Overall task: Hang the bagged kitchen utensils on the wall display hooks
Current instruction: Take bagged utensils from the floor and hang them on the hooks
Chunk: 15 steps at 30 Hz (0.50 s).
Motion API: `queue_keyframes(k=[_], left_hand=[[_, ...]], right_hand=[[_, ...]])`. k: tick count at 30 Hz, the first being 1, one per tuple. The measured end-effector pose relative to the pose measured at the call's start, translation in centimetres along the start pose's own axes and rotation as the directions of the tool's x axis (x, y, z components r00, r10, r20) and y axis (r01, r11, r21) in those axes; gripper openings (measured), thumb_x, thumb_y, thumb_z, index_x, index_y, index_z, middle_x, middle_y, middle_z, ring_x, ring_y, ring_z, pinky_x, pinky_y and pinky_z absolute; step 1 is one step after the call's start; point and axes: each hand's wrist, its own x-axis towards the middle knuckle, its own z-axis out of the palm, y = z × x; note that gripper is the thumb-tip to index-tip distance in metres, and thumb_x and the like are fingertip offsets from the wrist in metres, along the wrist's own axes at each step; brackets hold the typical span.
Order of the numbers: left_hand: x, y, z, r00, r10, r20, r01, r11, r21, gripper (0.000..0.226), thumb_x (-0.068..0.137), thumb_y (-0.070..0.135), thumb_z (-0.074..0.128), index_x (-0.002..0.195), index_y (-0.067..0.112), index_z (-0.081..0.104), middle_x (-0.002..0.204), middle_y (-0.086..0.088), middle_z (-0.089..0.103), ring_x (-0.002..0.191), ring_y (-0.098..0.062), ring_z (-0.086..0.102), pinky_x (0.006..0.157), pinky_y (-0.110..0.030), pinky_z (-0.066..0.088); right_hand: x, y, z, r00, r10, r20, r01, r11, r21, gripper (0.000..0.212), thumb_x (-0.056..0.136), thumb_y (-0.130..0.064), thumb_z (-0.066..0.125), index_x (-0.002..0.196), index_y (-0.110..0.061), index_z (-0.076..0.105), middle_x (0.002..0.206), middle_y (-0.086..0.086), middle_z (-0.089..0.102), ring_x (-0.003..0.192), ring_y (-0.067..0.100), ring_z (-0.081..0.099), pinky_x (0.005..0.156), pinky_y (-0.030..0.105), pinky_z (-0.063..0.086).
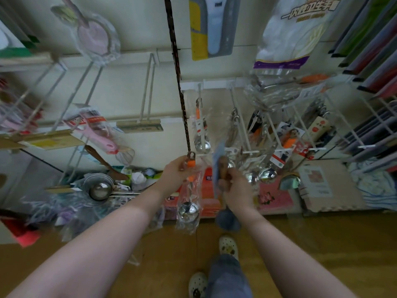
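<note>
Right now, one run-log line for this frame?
left hand: pinches bagged ladle top near hook tip | right hand: grips blurred second utensil | hung: cannot tell

One clear-bagged, orange-handled steel ladle (189, 209) in the left grip (176, 173); one blue pack (217, 166) in the right grip (236, 190); two white clogs (228, 247).

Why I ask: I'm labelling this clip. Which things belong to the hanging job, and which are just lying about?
Job: left hand, holding a bagged ladle; right hand, gripping a blue utensil pack; white hook.
Lying about: pink strainer; wooden spoon; glove pack; stacked metal ladles.
</note>
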Motion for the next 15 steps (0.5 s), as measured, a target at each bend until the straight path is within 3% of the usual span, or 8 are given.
queue_keyframes(k=[3,5,7,10,12,15], left_hand=[[-0.6,0.1,-0.6,1.000,0.004,-0.017,-0.004,0.999,-0.033,0.020,0.080,0.027,0.074,0.094,0.035,0.064,0.090,-0.007,0.067,0.088,-0.026,0.063,0.079,-0.041,0.053],[-1.0,0.1,-1.3,0.999,-0.001,-0.032,-0.001,0.999,-0.038,0.018,0.082,0.022,0.072,0.095,0.032,0.063,0.096,-0.015,0.066,0.093,-0.031,0.063,0.079,-0.043,0.055],[-1.3,0.3,-1.9,0.997,0.012,-0.072,-0.013,1.000,-0.015,0.018,0.081,0.027,0.074,0.094,0.030,0.062,0.087,-0.010,0.062,0.090,-0.029,0.061,0.077,-0.043,0.053],[-2.3,0.5,-2.1,0.995,0.021,-0.101,-0.018,0.999,0.031,0.053,0.059,0.056,0.070,0.097,0.020,0.062,0.077,0.000,0.056,0.082,-0.023,0.057,0.076,-0.043,0.051],[-2.9,0.6,-2.0,0.994,0.030,-0.108,-0.026,0.999,0.045,0.066,0.052,0.061,0.065,0.099,0.015,0.062,0.081,-0.003,0.059,0.082,-0.023,0.057,0.077,-0.043,0.050],[-4.0,1.1,-2.5,0.992,0.033,-0.119,-0.026,0.998,0.063,0.053,0.062,0.052,0.071,0.096,0.012,0.064,0.085,-0.006,0.063,0.083,-0.024,0.059,0.077,-0.042,0.050]], right_hand=[[-0.7,-0.7,1.8,1.000,-0.005,-0.023,0.005,1.000,0.001,0.016,0.087,-0.012,0.056,0.102,-0.017,0.054,0.102,0.005,0.060,0.092,0.024,0.057,0.076,0.042,0.052],[-0.4,-0.6,1.5,0.999,0.026,-0.042,-0.027,0.999,-0.036,0.019,0.088,-0.010,0.056,0.107,-0.015,0.054,0.106,0.006,0.060,0.091,0.023,0.058,0.076,0.038,0.052],[-0.4,-0.8,0.7,0.999,0.028,-0.035,-0.028,0.999,-0.024,0.022,0.091,-0.007,0.052,0.113,-0.012,0.054,0.107,0.006,0.059,0.088,0.023,0.058,0.072,0.036,0.051],[-1.5,-2.4,0.1,0.999,-0.031,-0.030,0.031,0.999,-0.009,0.022,0.093,-0.006,0.048,0.114,-0.013,0.052,0.104,0.002,0.055,0.087,0.021,0.055,0.072,0.038,0.051],[-2.5,-3.2,0.2,0.996,-0.085,-0.019,0.085,0.996,-0.022,0.020,0.092,-0.003,0.047,0.107,-0.014,0.053,0.104,0.002,0.053,0.089,0.020,0.054,0.077,0.041,0.051],[-3.4,-4.2,-0.2,0.990,-0.142,-0.001,0.142,0.990,-0.010,0.017,0.093,-0.005,0.048,0.110,-0.010,0.052,0.112,0.003,0.049,0.097,0.020,0.051,0.082,0.037,0.047]])
